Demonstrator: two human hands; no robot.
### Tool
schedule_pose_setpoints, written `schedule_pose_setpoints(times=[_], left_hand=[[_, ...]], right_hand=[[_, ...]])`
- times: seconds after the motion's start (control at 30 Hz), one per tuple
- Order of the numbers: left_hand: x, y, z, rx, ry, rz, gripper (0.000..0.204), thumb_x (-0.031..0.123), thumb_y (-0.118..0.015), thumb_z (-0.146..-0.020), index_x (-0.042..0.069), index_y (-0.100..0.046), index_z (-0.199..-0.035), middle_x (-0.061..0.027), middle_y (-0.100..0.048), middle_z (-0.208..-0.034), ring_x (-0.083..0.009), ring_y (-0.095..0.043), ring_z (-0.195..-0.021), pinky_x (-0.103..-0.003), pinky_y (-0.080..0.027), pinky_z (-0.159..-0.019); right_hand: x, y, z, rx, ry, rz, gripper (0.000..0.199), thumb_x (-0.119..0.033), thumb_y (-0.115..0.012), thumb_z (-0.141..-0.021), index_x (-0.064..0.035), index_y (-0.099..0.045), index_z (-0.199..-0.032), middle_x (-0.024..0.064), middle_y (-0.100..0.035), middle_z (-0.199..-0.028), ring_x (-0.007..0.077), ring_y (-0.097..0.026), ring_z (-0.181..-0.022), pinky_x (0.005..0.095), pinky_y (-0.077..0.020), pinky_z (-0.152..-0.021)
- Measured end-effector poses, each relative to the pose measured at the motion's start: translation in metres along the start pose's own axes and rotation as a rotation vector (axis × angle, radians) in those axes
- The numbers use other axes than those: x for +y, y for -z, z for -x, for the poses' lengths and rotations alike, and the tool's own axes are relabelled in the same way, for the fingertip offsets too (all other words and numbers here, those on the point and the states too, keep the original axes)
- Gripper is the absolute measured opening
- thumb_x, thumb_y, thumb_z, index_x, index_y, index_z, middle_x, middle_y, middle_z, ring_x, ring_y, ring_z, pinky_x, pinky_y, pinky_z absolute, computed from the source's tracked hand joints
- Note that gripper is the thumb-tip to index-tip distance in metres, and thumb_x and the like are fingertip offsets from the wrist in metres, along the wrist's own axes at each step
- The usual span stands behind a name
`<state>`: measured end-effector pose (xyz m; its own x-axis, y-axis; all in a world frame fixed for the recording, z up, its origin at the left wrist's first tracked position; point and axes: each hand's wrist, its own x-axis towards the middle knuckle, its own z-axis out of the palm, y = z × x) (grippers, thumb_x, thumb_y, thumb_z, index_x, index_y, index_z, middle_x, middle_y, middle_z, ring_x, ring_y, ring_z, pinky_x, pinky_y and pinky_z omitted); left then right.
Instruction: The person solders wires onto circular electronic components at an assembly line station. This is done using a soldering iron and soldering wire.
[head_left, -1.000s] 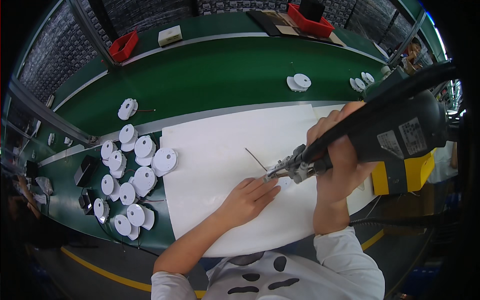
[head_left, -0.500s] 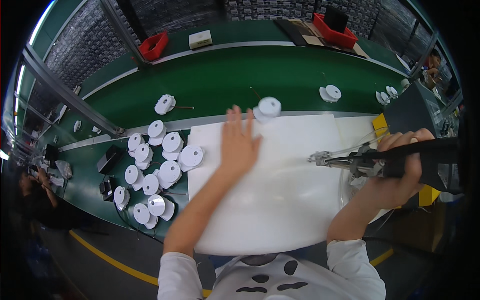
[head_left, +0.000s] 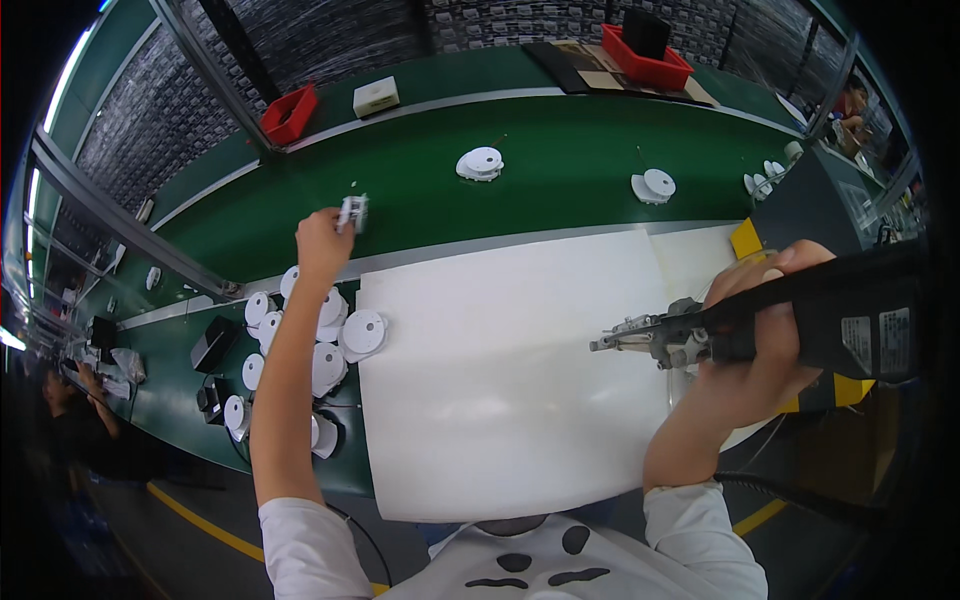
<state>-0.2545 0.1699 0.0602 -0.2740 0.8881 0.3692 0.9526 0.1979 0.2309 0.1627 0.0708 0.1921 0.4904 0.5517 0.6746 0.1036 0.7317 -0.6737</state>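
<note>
My left hand [head_left: 320,238] is stretched out over the green conveyor belt [head_left: 540,190] and holds a small white part [head_left: 353,212] in its fingertips. My right hand [head_left: 755,360] grips a black power screwdriver [head_left: 790,325] with its metal tip pointing left over the white work mat [head_left: 510,370]. Several white round discs [head_left: 330,335] lie stacked beside the mat's left edge, under my left forearm. Two more white discs [head_left: 482,163] [head_left: 654,186] lie on the belt.
Red bins [head_left: 291,113] [head_left: 657,62] and a white box [head_left: 376,97] stand on the far shelf. A black device [head_left: 212,343] lies at the left. Another person [head_left: 75,405] works at the far left. A yellow block [head_left: 745,240] sits at the mat's right corner.
My left hand went from the mat near the screwdriver tip up and left onto the belt, now holding a small white part. The screwdriver swung to level.
</note>
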Motion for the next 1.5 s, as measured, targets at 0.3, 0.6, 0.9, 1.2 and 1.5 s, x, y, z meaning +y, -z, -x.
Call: schedule_pose_setpoints(times=[0.3,0.6,0.9,1.2,1.5], left_hand=[[0.152,-0.034,0.197,-0.526,0.23,1.363,0.031,0.007,-0.072,-0.088,-0.002,-0.052,-0.11,-0.0086,-0.069,-0.086,-0.0146,-0.067,-0.068,-0.029,-0.057,-0.064],[0.183,0.033,0.245,-0.154,-0.369,0.639,0.026,0.015,-0.078,-0.076,0.009,-0.058,-0.06,-0.0061,-0.054,-0.052,-0.0233,-0.049,-0.038,-0.035,-0.037,-0.037],[0.246,0.019,0.262,0.033,-0.781,0.484,0.028,0.021,-0.076,-0.081,-0.001,-0.066,-0.096,-0.013,-0.064,-0.092,-0.0212,-0.062,-0.075,-0.033,-0.051,-0.062],[0.224,-0.02,0.244,-0.057,-0.915,0.251,0.044,0.009,-0.062,-0.08,-0.016,-0.058,-0.116,-0.0247,-0.056,-0.123,-0.0334,-0.056,-0.111,-0.04,-0.049,-0.092],[0.204,-0.012,0.246,-0.086,-0.788,0.338,0.049,0.004,-0.06,-0.078,-0.011,-0.057,-0.125,-0.0183,-0.057,-0.125,-0.0308,-0.057,-0.113,-0.041,-0.051,-0.093]], right_hand=[[-0.007,-0.004,0.004,-0.153,-0.095,-0.117,0.031,-0.006,-0.057,-0.081,0.0085,-0.049,-0.108,0.0076,-0.054,-0.066,0.0104,-0.048,-0.05,0.0217,-0.0388,-0.048],[0.014,0.009,0.007,-0.384,0.071,-0.057,0.033,-0.009,-0.067,-0.083,0.0063,-0.052,-0.108,0.0139,-0.057,-0.096,0.0109,-0.057,-0.056,0.0219,-0.0458,-0.047],[0.0,0.001,0.005,-0.219,-0.062,-0.135,0.031,-0.009,-0.06,-0.081,0.0077,-0.05,-0.105,0.0108,-0.056,-0.075,0.0106,-0.051,-0.051,0.0211,-0.0402,-0.047],[0.011,0.005,0.009,-0.149,-0.075,-0.065,0.034,-0.007,-0.068,-0.079,0.0065,-0.057,-0.109,0.0111,-0.063,-0.085,0.0109,-0.058,-0.053,0.0205,-0.0474,-0.045],[0.015,-0.002,0.022,-0.337,-0.172,-0.22,0.029,0.006,-0.072,-0.08,0.0028,-0.062,-0.107,0.0103,-0.064,-0.101,0.0127,-0.062,-0.085,0.0234,-0.0499,-0.071]])
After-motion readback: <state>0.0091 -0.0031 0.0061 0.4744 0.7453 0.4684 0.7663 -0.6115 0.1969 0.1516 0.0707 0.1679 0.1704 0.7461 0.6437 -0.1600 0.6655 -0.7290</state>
